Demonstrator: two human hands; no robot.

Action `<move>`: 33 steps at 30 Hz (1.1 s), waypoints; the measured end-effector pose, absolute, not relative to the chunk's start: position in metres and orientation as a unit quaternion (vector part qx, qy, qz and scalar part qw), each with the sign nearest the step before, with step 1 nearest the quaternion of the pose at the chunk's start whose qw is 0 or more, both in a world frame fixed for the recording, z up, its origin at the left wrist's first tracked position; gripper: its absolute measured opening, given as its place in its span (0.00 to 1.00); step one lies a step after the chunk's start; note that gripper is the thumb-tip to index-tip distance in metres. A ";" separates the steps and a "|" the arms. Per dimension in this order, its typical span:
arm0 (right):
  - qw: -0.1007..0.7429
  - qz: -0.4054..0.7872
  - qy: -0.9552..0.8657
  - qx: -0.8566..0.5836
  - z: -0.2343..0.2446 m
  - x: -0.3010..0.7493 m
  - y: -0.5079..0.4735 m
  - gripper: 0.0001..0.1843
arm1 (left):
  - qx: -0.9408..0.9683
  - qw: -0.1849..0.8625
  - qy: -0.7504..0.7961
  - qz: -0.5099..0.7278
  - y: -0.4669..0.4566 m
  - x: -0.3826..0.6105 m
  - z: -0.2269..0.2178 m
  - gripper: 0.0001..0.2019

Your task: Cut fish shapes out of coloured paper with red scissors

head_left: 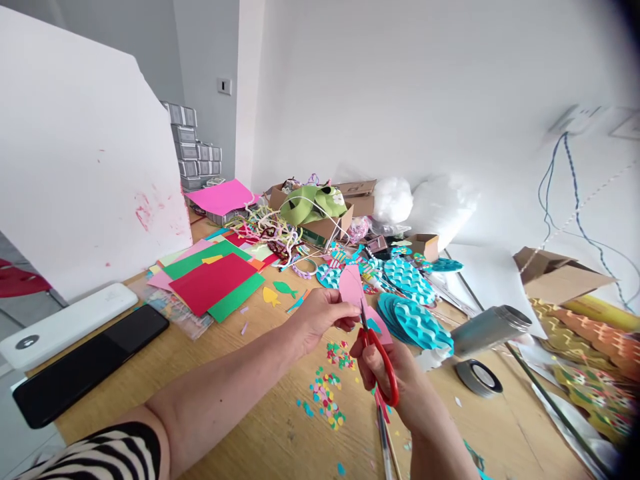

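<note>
Between thumb and fingers my left hand (325, 313) pinches a piece of pink paper (351, 283) above the table. My right hand (390, 373) is wrapped around red-handled scissors (389, 373), whose blades point up and away from me at the paper's edge. Part of the pink sheet hangs to the right, behind the blades. Beneath both hands lie scattered small confetti dots (327, 393) in several colours. To the left of my left hand rest a green paper fish (285, 289) and a yellow paper fish (271, 297).
Coloured sheets (215, 283), a black phone (90, 363) and a white power bank (70, 323) lie left. Blue scalloped paper discs (413, 323), a metal bottle (487, 330) and a tape roll (479, 378) stand right. Behind are pipe cleaners (273, 230) and a cardboard box (325, 230).
</note>
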State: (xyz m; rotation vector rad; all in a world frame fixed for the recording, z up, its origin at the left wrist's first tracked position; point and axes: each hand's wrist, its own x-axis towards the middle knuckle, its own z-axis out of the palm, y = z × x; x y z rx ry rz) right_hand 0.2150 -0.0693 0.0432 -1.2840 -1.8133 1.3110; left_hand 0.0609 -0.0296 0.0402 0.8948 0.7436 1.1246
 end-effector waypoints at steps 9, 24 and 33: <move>0.280 0.485 -0.677 -0.477 0.044 0.216 -0.071 0.35 | 0.400 0.694 0.325 0.502 -0.030 0.062 0.038 0.09; 0.273 0.489 -0.683 -0.468 0.044 0.217 -0.072 0.35 | 0.419 0.690 0.310 0.502 -0.032 0.058 0.043 0.10; 0.278 0.480 -0.688 -0.468 0.048 0.215 -0.075 0.35 | 0.427 0.686 0.308 0.502 -0.034 0.057 0.047 0.11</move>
